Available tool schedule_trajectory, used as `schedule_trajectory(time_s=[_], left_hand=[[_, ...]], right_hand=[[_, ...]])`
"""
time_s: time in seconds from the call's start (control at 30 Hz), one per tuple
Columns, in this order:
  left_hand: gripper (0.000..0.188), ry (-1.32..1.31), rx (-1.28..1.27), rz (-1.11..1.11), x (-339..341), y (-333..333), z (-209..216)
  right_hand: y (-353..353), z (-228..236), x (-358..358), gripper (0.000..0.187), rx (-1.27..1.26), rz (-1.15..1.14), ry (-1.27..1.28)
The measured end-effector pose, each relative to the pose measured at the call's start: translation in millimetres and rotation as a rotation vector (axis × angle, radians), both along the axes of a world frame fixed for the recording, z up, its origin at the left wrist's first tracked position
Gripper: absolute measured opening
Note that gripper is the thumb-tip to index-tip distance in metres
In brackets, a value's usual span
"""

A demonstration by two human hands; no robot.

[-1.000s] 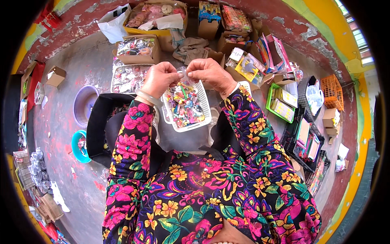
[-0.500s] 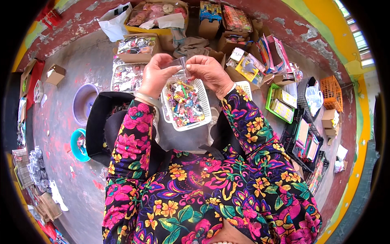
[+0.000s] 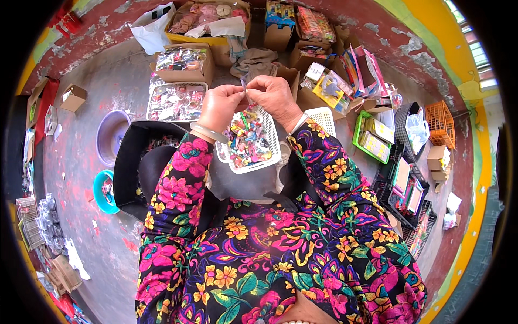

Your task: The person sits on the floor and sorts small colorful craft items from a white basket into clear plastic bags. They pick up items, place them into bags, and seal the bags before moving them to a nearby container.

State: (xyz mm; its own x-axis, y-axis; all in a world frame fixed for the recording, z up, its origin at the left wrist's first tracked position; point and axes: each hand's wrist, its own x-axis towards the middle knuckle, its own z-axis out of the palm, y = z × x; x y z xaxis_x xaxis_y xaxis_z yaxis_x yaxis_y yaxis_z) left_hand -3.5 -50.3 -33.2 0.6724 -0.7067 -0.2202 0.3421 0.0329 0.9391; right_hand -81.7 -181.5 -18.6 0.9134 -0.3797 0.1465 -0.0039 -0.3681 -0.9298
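Note:
My left hand and my right hand meet above a white plastic basket. Between their pinched fingertips is a small clear plastic bag, turned nearly edge-on so that only a thin strip shows. Whether anything is inside the bag I cannot tell. Many small, brightly coloured trinkets fill the basket below; my hands cover its far left part. Just left of my left hand, another white basket holds small clear packets.
Beyond my hands stands a cardboard box of packets. On the left are a black bin, a purple basin and a turquoise tub. A green basket and black crates stand to the right.
My fingertips have come closer together and slightly lower. The plastic bag, seen broader before, is now turned nearly edge-on. My left hand has shifted a little right.

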Motion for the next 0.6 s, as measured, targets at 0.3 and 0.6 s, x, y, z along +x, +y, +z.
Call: schedule_trajectory(time_s=[0.3,0.6], left_hand=[[0.016,0.191,-0.091,-0.065,-0.1,6.6,8.6],[0.016,0.177,-0.055,-0.040,1.7,6.8,2.2]], right_hand=[[-5.8,-4.0,-1.3,0.014,0.011,0.123,-0.008],[7.3,7.9,-3.4,0.013,-0.206,0.047,-0.023]])
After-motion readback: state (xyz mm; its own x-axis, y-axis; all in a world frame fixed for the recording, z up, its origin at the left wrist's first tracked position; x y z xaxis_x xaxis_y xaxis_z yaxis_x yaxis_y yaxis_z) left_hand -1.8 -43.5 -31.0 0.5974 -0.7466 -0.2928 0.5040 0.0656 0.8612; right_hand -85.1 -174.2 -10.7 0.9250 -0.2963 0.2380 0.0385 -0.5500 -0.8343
